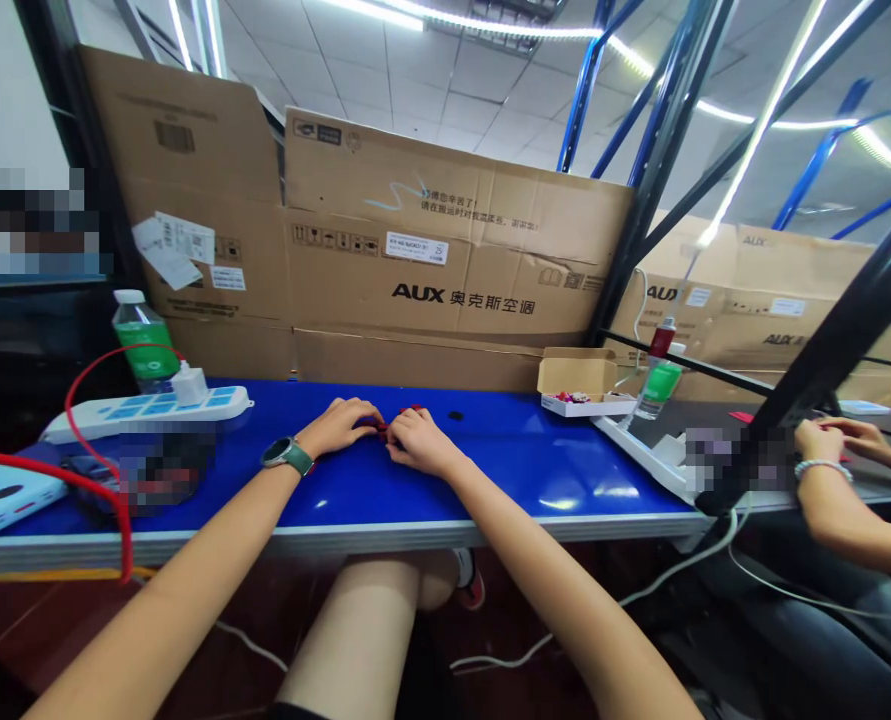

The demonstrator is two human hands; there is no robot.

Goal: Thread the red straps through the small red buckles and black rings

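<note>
The hands (377,435) rest on the blue surface (535,470) with room to either side. Leftward, a white power strip (145,415) and red cable (68,405) stand in the way; rightward, a small cardboard box (576,375) and green bottle (659,385). Tall cartons (445,240) close off the back.

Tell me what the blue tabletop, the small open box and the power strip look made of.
The blue tabletop looks like glossy painted or laminated board, since ceiling lights reflect in it; its core is hidden. The small open box seems to be thin brown card, matte with a folded flap. The white power strip looks like moulded plastic, smooth with a slight sheen.
</note>
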